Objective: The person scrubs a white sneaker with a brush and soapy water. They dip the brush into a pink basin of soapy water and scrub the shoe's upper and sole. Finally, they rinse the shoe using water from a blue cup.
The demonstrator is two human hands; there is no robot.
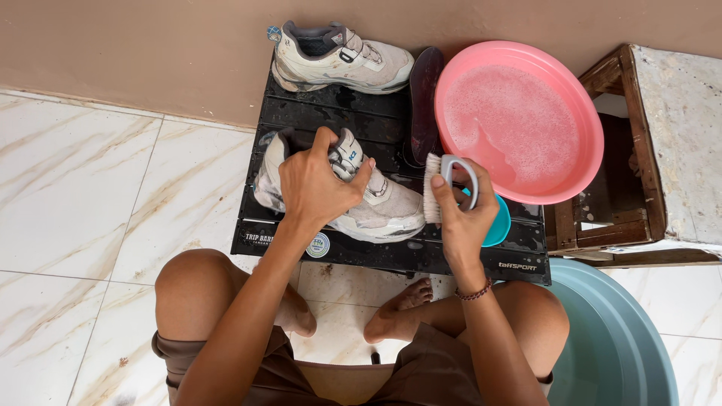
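While the left hand (316, 184) clamps the sneaker (353, 199), its toe points right toward the brush (435, 188) (probably touching), gripped by right fingers (451, 197)

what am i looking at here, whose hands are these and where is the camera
There is no machine here. The one picture comes from a camera worn on a person's head, looking down at their own knees and two bare hands. A low black folding table stands on a marble tiled floor. The left hand grips a pale, wet sneaker on the table. The right hand holds a scrubbing brush, bristles at the shoe's toe. A second sneaker and a dark insole lie behind. A pink basin holds soapy water, beside a wooden stool and a grey-blue tub.
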